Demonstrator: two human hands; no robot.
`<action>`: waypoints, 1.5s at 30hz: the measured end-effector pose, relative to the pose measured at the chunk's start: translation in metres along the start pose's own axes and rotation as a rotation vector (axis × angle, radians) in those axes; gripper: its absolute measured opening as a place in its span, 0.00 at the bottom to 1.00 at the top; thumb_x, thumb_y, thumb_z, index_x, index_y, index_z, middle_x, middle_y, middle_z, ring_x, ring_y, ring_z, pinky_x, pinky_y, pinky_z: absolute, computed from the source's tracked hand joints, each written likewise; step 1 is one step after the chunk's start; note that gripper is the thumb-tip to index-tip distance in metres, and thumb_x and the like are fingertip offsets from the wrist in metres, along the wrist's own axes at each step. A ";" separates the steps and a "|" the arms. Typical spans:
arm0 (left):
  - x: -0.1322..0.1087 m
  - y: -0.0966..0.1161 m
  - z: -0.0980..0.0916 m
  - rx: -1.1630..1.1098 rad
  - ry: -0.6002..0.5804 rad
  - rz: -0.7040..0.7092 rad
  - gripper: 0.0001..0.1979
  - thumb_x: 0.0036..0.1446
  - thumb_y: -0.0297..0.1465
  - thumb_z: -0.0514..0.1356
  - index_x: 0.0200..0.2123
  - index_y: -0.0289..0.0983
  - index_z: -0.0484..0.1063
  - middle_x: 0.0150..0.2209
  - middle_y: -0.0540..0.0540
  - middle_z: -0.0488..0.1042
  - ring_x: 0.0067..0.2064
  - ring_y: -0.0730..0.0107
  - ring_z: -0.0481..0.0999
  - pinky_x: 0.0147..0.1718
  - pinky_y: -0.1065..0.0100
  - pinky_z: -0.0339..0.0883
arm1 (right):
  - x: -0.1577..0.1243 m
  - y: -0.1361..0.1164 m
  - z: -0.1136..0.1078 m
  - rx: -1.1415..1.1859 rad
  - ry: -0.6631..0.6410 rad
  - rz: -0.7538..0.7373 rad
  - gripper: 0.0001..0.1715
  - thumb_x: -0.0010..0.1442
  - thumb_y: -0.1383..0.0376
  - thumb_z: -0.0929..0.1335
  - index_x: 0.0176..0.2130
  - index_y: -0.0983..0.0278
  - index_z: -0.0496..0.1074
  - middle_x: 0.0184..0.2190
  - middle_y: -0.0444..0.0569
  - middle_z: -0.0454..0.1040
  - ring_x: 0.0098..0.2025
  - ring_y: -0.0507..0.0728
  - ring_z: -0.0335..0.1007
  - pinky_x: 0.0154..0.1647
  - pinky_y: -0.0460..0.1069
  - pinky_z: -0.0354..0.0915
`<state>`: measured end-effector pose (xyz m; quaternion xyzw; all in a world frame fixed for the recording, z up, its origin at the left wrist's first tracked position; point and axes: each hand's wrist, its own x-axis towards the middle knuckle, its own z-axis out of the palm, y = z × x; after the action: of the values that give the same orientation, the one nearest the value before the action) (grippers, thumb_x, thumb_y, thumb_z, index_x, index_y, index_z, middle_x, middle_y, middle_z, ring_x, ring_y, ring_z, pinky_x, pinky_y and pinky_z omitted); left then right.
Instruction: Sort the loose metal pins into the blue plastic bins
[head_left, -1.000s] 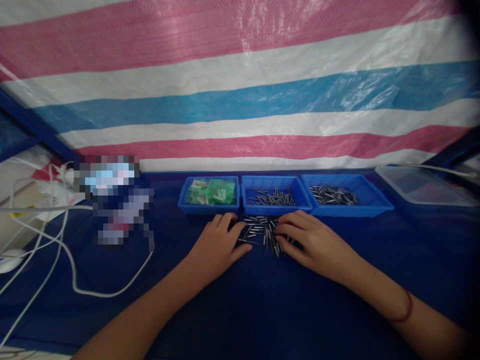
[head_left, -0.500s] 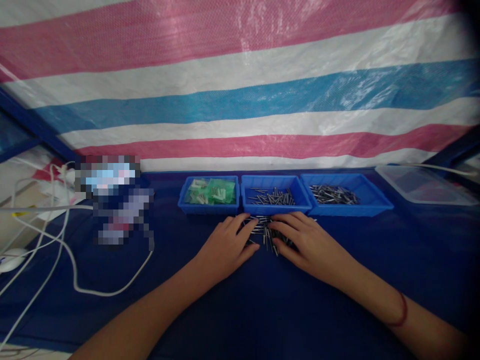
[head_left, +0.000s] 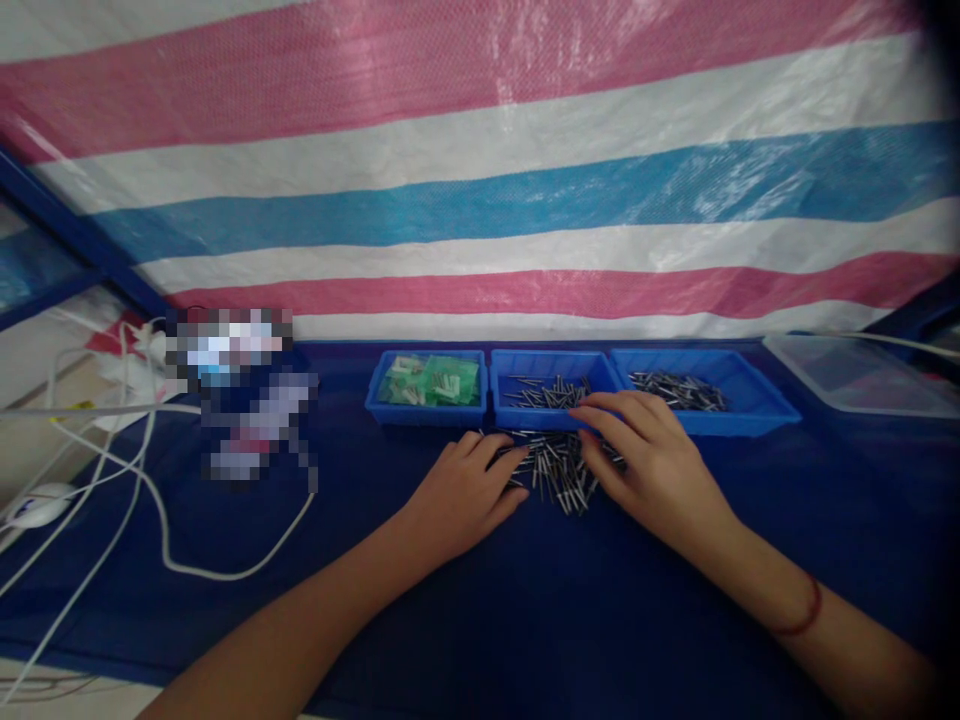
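Note:
A loose pile of thin metal pins, possibly blind rivets point(head_left: 561, 475), lies on the dark blue table point(head_left: 525, 620). My left hand point(head_left: 466, 492) rests at the pile's left edge, thumb and fingers apart, fingertips touching the outer pins. Over the pile's right side is my right hand point(head_left: 660, 465), raised a little, with its fingers bent but apart. Its fingertips reach the front rim of the middle blue tray point(head_left: 540, 418), and nothing shows between them. Similar pins lie in that tray.
The left blue tray point(head_left: 427, 414) holds small green packets point(head_left: 454, 380). More pins fill part of the right blue tray point(head_left: 757, 420). A clear plastic lid point(head_left: 847, 375) lies at the far right. White cables point(head_left: 217, 575) and blurred items stand left; a striped sheet point(head_left: 480, 215) hangs behind.
My right hand has lifted and moved right and away from me, toward the middle tray's rim, uncovering more of the pile. My left hand has stayed by the pile. The view has shifted slightly.

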<state>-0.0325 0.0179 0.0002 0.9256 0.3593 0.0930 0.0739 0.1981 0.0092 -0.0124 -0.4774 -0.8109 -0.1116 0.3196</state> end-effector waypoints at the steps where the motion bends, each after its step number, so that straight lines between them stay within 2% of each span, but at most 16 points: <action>1: 0.000 0.000 0.000 0.002 0.000 0.002 0.19 0.64 0.35 0.54 0.56 0.35 0.64 0.55 0.41 0.68 0.52 0.57 0.67 0.51 0.55 0.65 | 0.001 0.003 0.001 -0.036 -0.008 0.006 0.17 0.61 0.68 0.64 0.50 0.65 0.70 0.48 0.55 0.73 0.51 0.63 0.66 0.52 0.59 0.63; 4: -0.001 0.000 -0.001 0.007 0.005 0.014 0.18 0.64 0.34 0.53 0.55 0.35 0.64 0.55 0.40 0.68 0.52 0.57 0.67 0.51 0.55 0.65 | 0.002 0.008 0.005 -0.101 -0.054 0.005 0.19 0.62 0.69 0.62 0.53 0.66 0.69 0.48 0.55 0.74 0.51 0.62 0.67 0.52 0.58 0.63; 9: -0.001 -0.001 -0.001 0.009 0.010 0.037 0.18 0.64 0.34 0.53 0.54 0.35 0.65 0.54 0.40 0.68 0.52 0.57 0.67 0.51 0.55 0.65 | -0.001 0.009 0.008 -0.136 -0.109 0.018 0.18 0.62 0.70 0.62 0.50 0.66 0.72 0.44 0.53 0.76 0.46 0.61 0.69 0.50 0.57 0.63; 29: -0.003 -0.003 0.002 -0.066 0.050 0.078 0.15 0.63 0.32 0.53 0.51 0.35 0.69 0.52 0.40 0.70 0.51 0.59 0.70 0.50 0.56 0.66 | -0.002 0.006 0.008 -0.086 -0.118 0.026 0.19 0.62 0.71 0.61 0.51 0.64 0.71 0.43 0.52 0.76 0.42 0.60 0.71 0.49 0.57 0.63; 34: -0.003 -0.004 0.002 -0.083 0.051 0.071 0.14 0.64 0.32 0.53 0.50 0.36 0.69 0.52 0.40 0.69 0.51 0.60 0.69 0.51 0.56 0.66 | 0.002 0.014 -0.007 -0.052 -0.053 0.047 0.18 0.63 0.65 0.62 0.51 0.63 0.70 0.45 0.54 0.74 0.48 0.61 0.69 0.52 0.58 0.63; 37: -0.003 -0.005 0.001 -0.086 0.045 0.075 0.14 0.64 0.32 0.52 0.51 0.36 0.69 0.52 0.40 0.69 0.51 0.60 0.69 0.51 0.56 0.66 | 0.002 0.028 -0.021 -0.130 -0.047 0.179 0.20 0.61 0.62 0.62 0.50 0.69 0.67 0.44 0.60 0.74 0.47 0.67 0.69 0.50 0.61 0.64; 40: -0.003 -0.005 0.001 -0.080 0.050 0.078 0.14 0.64 0.31 0.52 0.51 0.36 0.69 0.52 0.40 0.69 0.51 0.60 0.69 0.50 0.56 0.66 | 0.000 0.044 -0.026 -0.174 -0.140 0.303 0.23 0.58 0.61 0.63 0.49 0.73 0.65 0.41 0.64 0.75 0.44 0.69 0.72 0.46 0.60 0.66; 45: -0.003 -0.006 0.002 -0.092 0.049 0.077 0.14 0.64 0.31 0.53 0.51 0.36 0.70 0.51 0.40 0.70 0.51 0.60 0.69 0.50 0.56 0.66 | -0.002 0.055 -0.022 -0.171 -0.303 0.320 0.18 0.58 0.64 0.63 0.47 0.70 0.67 0.40 0.60 0.78 0.43 0.66 0.74 0.47 0.58 0.66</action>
<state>-0.0378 0.0202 -0.0028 0.9318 0.3205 0.1349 0.1037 0.2544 0.0255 -0.0041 -0.6364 -0.7512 -0.0549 0.1662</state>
